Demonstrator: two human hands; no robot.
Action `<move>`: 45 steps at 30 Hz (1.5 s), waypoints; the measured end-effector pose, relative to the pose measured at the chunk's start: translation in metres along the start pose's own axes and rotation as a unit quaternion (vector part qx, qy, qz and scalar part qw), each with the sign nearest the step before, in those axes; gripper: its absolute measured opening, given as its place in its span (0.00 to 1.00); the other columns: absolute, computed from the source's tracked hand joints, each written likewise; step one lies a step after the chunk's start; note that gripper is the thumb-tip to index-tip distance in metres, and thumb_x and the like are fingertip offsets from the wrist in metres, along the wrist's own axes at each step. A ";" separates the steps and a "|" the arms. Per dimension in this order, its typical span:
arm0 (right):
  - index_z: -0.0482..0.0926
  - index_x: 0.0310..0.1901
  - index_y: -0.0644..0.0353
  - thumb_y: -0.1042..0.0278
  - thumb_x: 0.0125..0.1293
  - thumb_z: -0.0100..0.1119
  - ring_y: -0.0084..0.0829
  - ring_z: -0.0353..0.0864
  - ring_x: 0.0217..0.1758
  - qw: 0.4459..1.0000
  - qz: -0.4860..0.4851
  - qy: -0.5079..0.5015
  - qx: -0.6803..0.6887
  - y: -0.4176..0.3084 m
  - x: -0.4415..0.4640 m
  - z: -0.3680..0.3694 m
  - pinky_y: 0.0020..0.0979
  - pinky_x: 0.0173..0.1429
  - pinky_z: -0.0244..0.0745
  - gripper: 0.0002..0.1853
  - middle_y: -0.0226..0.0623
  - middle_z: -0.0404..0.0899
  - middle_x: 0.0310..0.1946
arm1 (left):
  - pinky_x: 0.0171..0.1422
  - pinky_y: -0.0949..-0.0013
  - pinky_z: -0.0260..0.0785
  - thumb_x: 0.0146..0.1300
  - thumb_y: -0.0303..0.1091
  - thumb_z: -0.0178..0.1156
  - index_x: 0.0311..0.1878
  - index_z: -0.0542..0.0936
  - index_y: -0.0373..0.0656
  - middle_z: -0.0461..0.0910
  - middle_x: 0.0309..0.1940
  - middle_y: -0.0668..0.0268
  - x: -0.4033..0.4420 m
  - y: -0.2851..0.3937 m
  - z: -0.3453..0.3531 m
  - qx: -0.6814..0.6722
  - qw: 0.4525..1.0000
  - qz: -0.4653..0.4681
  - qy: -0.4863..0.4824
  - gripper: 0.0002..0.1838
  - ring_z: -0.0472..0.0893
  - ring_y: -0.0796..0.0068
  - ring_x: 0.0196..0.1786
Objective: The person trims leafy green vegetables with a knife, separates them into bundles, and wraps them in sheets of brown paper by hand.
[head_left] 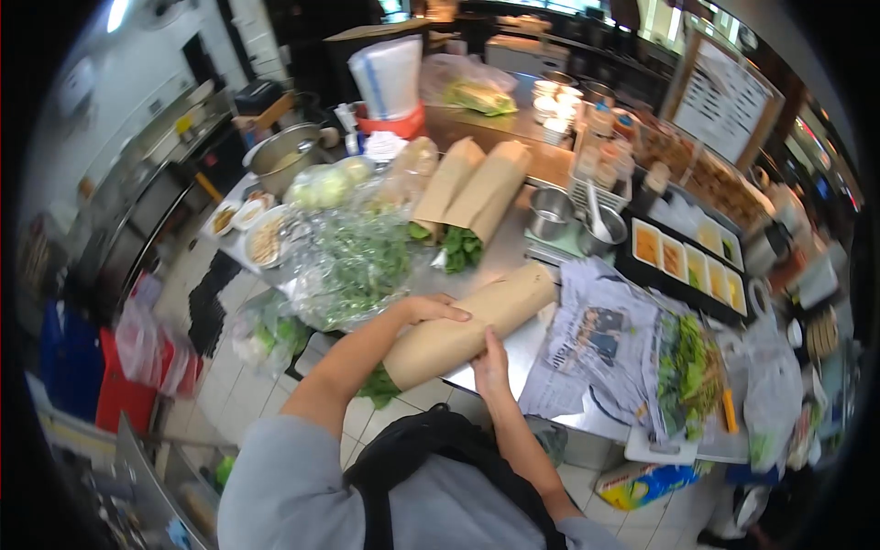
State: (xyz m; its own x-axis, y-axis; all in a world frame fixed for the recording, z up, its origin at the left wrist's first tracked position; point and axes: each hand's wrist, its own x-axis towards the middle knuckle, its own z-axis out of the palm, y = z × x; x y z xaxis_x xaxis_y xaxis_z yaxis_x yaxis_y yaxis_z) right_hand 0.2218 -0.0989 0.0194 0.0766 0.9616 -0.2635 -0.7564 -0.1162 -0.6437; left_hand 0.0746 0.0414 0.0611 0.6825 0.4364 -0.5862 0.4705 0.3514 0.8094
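A brown paper roll of leafy greens lies slantwise at the near edge of the steel table, green leaves poking from its lower left end. My left hand grips it from above, its fingertips partly hidden. On the near side, my right hand holds the roll with the thumb up against the paper; its other fingers are hidden underneath. Two more paper-wrapped bundles rest just beyond, leaves showing at their near ends. To the right, spread newspaper lies beside loose leafy greens.
Plastic-bagged herbs and a bowl of pale pieces occupy the left side. Metal pots sit behind the newspaper, beside a black tray of food containers. An orange-handled knife lies at the right. A large pot stands back left.
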 end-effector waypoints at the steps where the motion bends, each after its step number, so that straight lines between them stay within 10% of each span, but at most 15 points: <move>1: 0.58 0.65 0.62 0.47 0.67 0.51 0.37 0.62 0.66 0.999 -0.029 -0.027 0.030 0.003 0.006 -0.005 0.40 0.70 0.54 0.33 0.40 0.64 0.62 | 0.53 0.67 0.72 0.52 0.54 0.67 0.59 0.69 0.31 0.76 0.51 0.55 -0.002 -0.006 0.009 -0.057 0.998 0.005 -0.019 0.40 0.79 0.69 0.49; 8: 0.62 0.62 0.64 0.31 0.50 0.53 0.48 0.76 0.52 0.978 -0.058 -0.201 -0.003 -0.103 0.049 -0.026 0.47 0.55 0.75 0.47 0.52 0.73 0.51 | 0.53 0.63 0.73 0.61 0.61 0.55 0.60 0.71 0.42 0.77 0.52 0.62 0.013 0.021 0.091 -0.391 0.907 0.143 -0.067 0.34 0.77 0.71 0.52; 11: 0.62 0.61 0.67 0.36 0.56 0.51 0.45 0.78 0.42 0.962 0.059 -0.210 0.167 -0.143 0.057 -0.027 0.43 0.45 0.76 0.42 0.52 0.73 0.49 | 0.48 0.63 0.73 0.58 0.57 0.61 0.54 0.75 0.41 0.79 0.46 0.60 -0.033 0.088 0.062 -0.020 0.999 0.047 -0.007 0.31 0.79 0.70 0.45; 12: 0.62 0.61 0.66 0.34 0.56 0.50 0.44 0.77 0.42 0.969 0.038 -0.230 0.086 -0.156 0.065 -0.043 0.42 0.43 0.76 0.43 0.51 0.72 0.49 | 0.46 0.64 0.73 0.55 0.54 0.63 0.51 0.77 0.39 0.80 0.42 0.60 -0.053 0.098 0.041 0.146 0.971 0.184 0.045 0.29 0.79 0.70 0.42; 16: 0.61 0.62 0.65 0.33 0.56 0.49 0.43 0.76 0.41 0.984 0.006 -0.174 0.027 -0.165 0.071 -0.043 0.42 0.40 0.75 0.43 0.51 0.71 0.49 | 0.39 0.71 0.72 0.51 0.27 0.62 0.41 0.81 0.39 0.81 0.28 0.62 -0.119 0.144 -0.117 0.283 0.833 0.356 0.316 0.12 0.79 0.75 0.32; 20: 0.61 0.62 0.65 0.33 0.56 0.49 0.43 0.76 0.41 0.996 -0.016 -0.072 0.056 -0.134 0.062 -0.021 0.42 0.40 0.75 0.43 0.51 0.71 0.49 | 0.36 0.72 0.73 0.45 0.25 0.60 0.36 0.83 0.38 0.82 0.25 0.60 -0.157 0.149 -0.351 0.342 0.713 0.242 0.563 0.11 0.82 0.76 0.30; 22: 0.61 0.62 0.65 0.33 0.56 0.49 0.43 0.76 0.41 0.997 -0.029 -0.010 0.065 -0.119 0.049 -0.011 0.42 0.40 0.75 0.43 0.51 0.71 0.49 | 0.47 0.61 0.73 0.45 0.29 0.60 0.36 0.84 0.42 0.82 0.35 0.52 -0.155 0.132 -0.463 0.314 0.710 0.226 0.589 0.12 0.82 0.55 0.40; 29: 0.61 0.62 0.64 0.33 0.56 0.50 0.43 0.76 0.41 0.984 -0.074 0.138 0.089 -0.082 0.040 0.044 0.42 0.40 0.75 0.44 0.52 0.71 0.50 | 0.53 0.56 0.72 0.47 0.27 0.58 0.35 0.83 0.40 0.81 0.37 0.50 -0.074 0.133 -0.649 0.419 0.678 0.102 0.595 0.11 0.80 0.52 0.46; 32: 0.61 0.62 0.64 0.32 0.56 0.50 0.43 0.76 0.41 0.975 -0.080 0.188 0.090 -0.075 0.054 0.069 0.42 0.40 0.75 0.44 0.52 0.71 0.50 | 0.50 0.54 0.74 0.50 0.29 0.58 0.38 0.83 0.44 0.81 0.41 0.56 -0.036 0.125 -0.693 0.627 0.541 0.058 0.558 0.11 0.79 0.50 0.49; 36: 0.61 0.62 0.64 0.32 0.56 0.50 0.43 0.76 0.41 0.965 -0.081 0.235 0.086 -0.072 0.078 0.093 0.42 0.40 0.75 0.44 0.52 0.70 0.50 | 0.51 0.60 0.73 0.53 0.28 0.59 0.38 0.83 0.41 0.81 0.34 0.53 0.007 0.125 -0.751 0.463 0.635 0.180 0.592 0.10 0.81 0.56 0.44; 38: 0.61 0.62 0.64 0.32 0.56 0.50 0.43 0.75 0.41 0.961 -0.079 0.251 0.081 -0.072 0.091 0.103 0.42 0.39 0.75 0.44 0.52 0.70 0.50 | 0.52 0.63 0.72 0.54 0.28 0.59 0.40 0.84 0.43 0.81 0.42 0.55 0.020 0.135 -0.774 0.283 0.776 0.182 0.534 0.10 0.81 0.60 0.46; 45: 0.61 0.62 0.64 0.32 0.56 0.50 0.43 0.75 0.41 0.952 -0.071 0.289 0.069 -0.072 0.119 0.115 0.42 0.39 0.75 0.44 0.52 0.70 0.50 | 0.53 0.68 0.71 0.48 0.19 0.53 0.39 0.84 0.44 0.82 0.43 0.61 0.064 0.143 -0.808 0.411 0.781 0.182 0.433 0.16 0.81 0.63 0.48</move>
State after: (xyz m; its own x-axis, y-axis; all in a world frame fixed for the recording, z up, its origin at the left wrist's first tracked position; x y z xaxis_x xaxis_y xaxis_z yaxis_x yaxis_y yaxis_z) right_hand 0.2102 0.0529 0.1172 0.4998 0.6627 -0.5577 -0.7865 0.0775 -0.6127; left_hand -0.2659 0.7889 0.1112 0.3878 0.9053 0.1733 0.7771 -0.4222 0.4668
